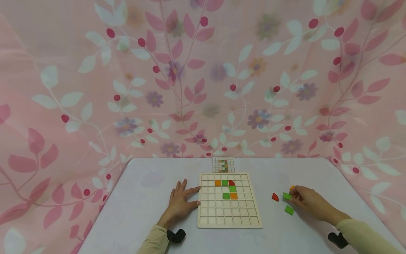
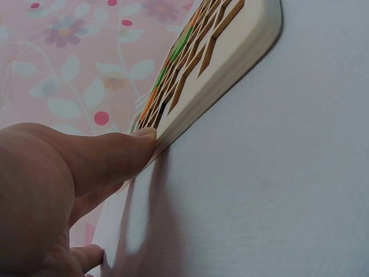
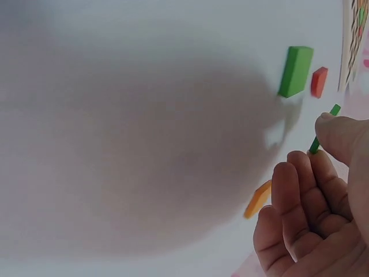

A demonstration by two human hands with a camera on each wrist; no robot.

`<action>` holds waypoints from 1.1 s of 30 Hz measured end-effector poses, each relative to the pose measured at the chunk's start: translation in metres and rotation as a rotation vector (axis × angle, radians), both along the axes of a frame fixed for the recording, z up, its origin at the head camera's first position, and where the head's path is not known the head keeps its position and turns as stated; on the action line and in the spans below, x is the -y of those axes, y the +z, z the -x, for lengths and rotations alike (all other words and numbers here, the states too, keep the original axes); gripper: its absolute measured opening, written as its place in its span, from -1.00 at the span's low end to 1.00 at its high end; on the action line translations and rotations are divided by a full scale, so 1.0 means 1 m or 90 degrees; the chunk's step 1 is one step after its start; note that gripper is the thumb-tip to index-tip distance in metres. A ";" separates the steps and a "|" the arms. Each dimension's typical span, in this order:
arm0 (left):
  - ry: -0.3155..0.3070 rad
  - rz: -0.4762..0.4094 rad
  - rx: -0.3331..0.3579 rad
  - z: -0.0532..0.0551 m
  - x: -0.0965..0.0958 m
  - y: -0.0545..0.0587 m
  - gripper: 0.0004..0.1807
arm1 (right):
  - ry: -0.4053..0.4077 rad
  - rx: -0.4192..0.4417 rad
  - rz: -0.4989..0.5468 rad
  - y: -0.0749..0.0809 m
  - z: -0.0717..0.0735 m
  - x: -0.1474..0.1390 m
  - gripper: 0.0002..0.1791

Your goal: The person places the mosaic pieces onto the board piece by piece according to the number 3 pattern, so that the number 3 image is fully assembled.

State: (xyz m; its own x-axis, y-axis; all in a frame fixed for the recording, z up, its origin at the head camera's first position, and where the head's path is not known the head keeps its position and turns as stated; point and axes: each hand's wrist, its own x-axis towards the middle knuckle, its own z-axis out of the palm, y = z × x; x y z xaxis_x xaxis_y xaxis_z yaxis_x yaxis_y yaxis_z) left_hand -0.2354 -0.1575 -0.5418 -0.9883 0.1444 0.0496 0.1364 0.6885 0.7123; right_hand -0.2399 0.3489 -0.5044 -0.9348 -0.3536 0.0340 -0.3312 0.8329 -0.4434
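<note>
A wooden grid board (image 1: 229, 221) lies mid-table with orange, green and red pieces set in its upper squares. My left hand (image 1: 182, 201) rests at its left side, fingers spread, and in the left wrist view the thumb (image 2: 118, 153) touches the board's edge. My right hand (image 1: 312, 203) pinches a green square tile (image 1: 287, 196) between thumb and fingers, right of the board. Around that hand are a red quarter-round piece (image 1: 275, 197), another green tile (image 1: 289, 210) and an orange piece (image 1: 292, 187), partly hidden by the fingers.
Behind the board lies a small pattern card (image 1: 216, 165) with a printed grid of coloured squares. The white table (image 1: 142, 187) backs onto a pink floral cloth (image 1: 203, 88). A black wrist strap part (image 1: 176, 236) sits by the left sleeve.
</note>
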 end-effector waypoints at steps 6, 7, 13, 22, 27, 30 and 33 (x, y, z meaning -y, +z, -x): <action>-0.001 -0.002 -0.003 -0.001 0.000 -0.001 -0.41 | 0.026 -0.028 0.004 0.002 0.001 0.020 -0.78; -0.002 -0.002 -0.004 -0.002 0.000 -0.001 -0.42 | 0.028 -0.022 0.005 0.003 0.001 0.024 -0.78; 0.000 -0.007 0.004 -0.003 0.001 0.000 -0.41 | 0.046 -0.026 0.000 0.005 0.002 0.047 -0.79; -0.005 -0.015 -0.017 -0.001 0.001 0.001 -0.42 | 0.056 -0.098 -0.022 0.013 0.002 0.087 -0.84; 0.000 -0.010 0.001 0.000 0.001 0.000 -0.41 | 0.049 -0.094 -0.037 0.015 0.005 0.103 -0.82; 0.000 -0.006 0.000 0.000 0.001 -0.001 -0.41 | 0.047 -0.079 -0.038 0.015 0.007 0.110 -0.80; -0.003 -0.005 -0.003 0.000 0.001 0.000 -0.40 | 0.047 -0.057 -0.028 0.014 0.009 0.117 -0.77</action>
State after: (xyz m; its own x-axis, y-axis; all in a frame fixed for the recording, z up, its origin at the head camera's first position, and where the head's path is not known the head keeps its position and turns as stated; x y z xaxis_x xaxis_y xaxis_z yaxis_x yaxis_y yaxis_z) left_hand -0.2357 -0.1584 -0.5420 -0.9873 0.1489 0.0551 0.1429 0.6821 0.7171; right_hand -0.2493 0.2324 -0.4907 -0.8998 -0.4250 0.0983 -0.4293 0.8227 -0.3726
